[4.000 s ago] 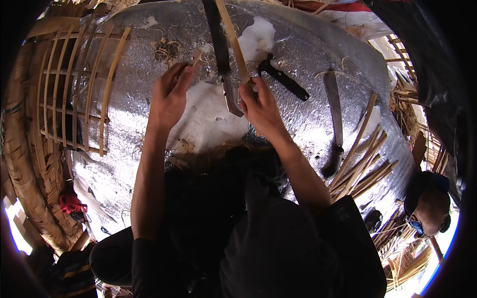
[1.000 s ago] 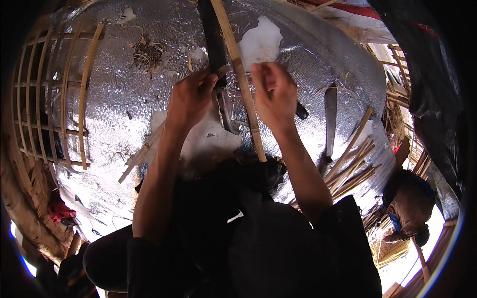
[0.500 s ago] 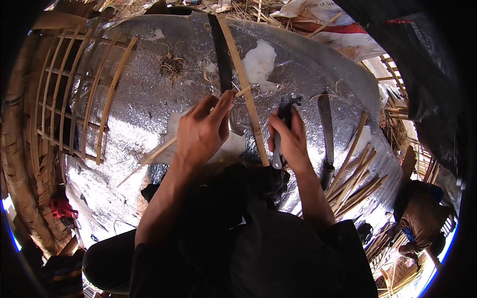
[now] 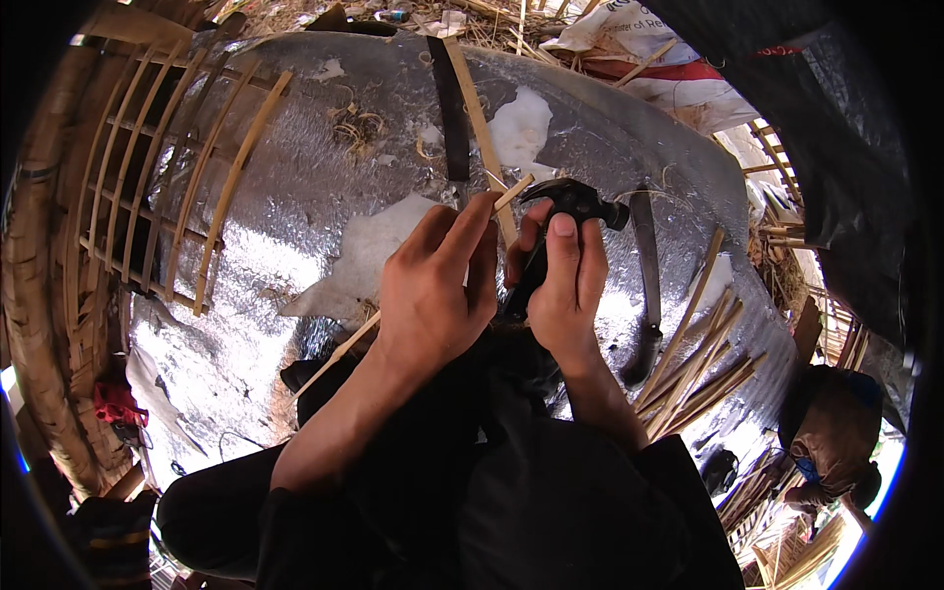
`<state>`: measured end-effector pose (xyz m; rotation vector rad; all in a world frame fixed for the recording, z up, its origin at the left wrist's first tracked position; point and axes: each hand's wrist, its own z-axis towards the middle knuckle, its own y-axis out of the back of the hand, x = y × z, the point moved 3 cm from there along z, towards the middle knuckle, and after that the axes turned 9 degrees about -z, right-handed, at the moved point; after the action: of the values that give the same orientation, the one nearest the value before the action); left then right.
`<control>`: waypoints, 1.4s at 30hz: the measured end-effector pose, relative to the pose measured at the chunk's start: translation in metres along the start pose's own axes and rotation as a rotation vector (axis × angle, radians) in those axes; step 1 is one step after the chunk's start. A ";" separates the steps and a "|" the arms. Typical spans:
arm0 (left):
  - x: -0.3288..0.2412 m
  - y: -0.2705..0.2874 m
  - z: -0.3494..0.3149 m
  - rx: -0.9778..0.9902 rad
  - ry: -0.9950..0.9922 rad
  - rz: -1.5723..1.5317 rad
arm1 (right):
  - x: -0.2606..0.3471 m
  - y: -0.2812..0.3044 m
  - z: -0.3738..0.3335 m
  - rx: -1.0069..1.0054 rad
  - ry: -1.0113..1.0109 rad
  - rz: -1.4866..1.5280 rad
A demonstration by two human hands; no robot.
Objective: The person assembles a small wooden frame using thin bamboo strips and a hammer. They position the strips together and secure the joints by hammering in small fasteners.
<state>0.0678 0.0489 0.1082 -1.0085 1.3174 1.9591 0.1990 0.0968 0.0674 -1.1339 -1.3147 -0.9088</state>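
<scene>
Foil mat [image 4: 619,128] | our left hand [image 4: 438,280] pinches stick [image 4: 515,191] | our right hand [image 4: 568,285] grips hammer [image 4: 580,204], now closer to stick | both hands occupied

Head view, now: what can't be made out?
Head view:
Hammer: part of the handle, covered by the right hand.
Pale strip either side of the left hand: whether one piece; that hand covers the middle.
Long dark blade: lower end, behind the left hand.
Dark sheet: outer edge, lost at the dark rim.
</scene>
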 end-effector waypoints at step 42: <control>0.044 -0.005 -0.007 0.136 -0.061 0.183 | 0.009 0.036 0.073 0.812 -0.369 -0.458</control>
<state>0.0487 0.0459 0.0673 -0.7818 1.5318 1.9847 0.2166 0.1771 0.0665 -0.3644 -2.0439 -0.3836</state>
